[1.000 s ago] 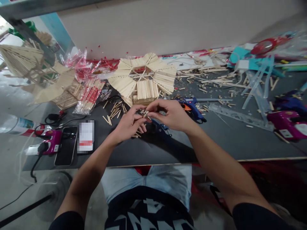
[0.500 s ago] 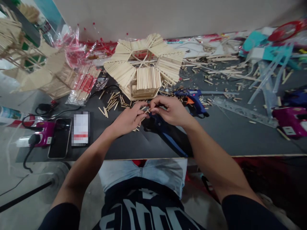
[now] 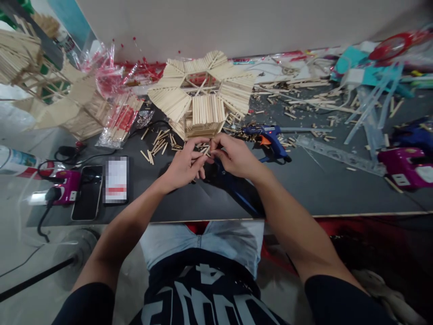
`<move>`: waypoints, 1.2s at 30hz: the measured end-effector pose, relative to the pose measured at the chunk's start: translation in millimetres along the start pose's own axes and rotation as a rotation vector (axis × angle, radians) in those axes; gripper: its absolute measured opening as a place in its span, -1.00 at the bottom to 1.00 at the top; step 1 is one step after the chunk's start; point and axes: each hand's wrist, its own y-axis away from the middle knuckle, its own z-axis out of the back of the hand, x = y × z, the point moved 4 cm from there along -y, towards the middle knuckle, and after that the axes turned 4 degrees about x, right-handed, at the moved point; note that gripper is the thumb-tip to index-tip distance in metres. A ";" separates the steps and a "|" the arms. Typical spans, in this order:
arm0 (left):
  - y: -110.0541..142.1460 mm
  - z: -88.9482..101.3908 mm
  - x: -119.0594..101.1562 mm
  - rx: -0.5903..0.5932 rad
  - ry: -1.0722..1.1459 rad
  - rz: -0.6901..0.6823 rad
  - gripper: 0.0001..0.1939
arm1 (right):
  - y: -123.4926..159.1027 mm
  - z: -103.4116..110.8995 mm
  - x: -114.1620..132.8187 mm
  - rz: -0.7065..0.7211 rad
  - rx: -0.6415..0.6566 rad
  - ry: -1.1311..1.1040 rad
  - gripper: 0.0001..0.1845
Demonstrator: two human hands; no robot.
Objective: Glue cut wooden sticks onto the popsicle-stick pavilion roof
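Observation:
My left hand (image 3: 187, 164) and my right hand (image 3: 236, 155) meet just in front of a wooden stick model (image 3: 209, 110). Short pale wooden sticks (image 3: 204, 150) show between the fingertips, and both hands are closed on them in a pinch. How many sticks each hand has I cannot tell. Under my right hand lies a black and blue hand tool (image 3: 238, 193), its front end hidden by the fingers. The model has slatted panels flaring around an open middle. A blue glue gun (image 3: 270, 135) with an orange trigger rests to the right.
Loose cut sticks (image 3: 160, 142) lie left of the hands. Two phones (image 3: 87, 193) and a purple power socket (image 3: 69, 187) are at the left. A clear ruler (image 3: 338, 155) and another purple socket (image 3: 404, 167) are at the right. A second stick model (image 3: 64, 101) stands far left.
The view has shifted slightly. My fingers have shifted around the small sticks, and my left fingers are spread a little more. The model and the glue gun keep their places.

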 end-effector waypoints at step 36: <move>-6.5 24.3 4.8 -0.251 0.199 0.030 -0.55 | 1.2 2.7 -4.0 -0.032 -0.209 0.020 -0.92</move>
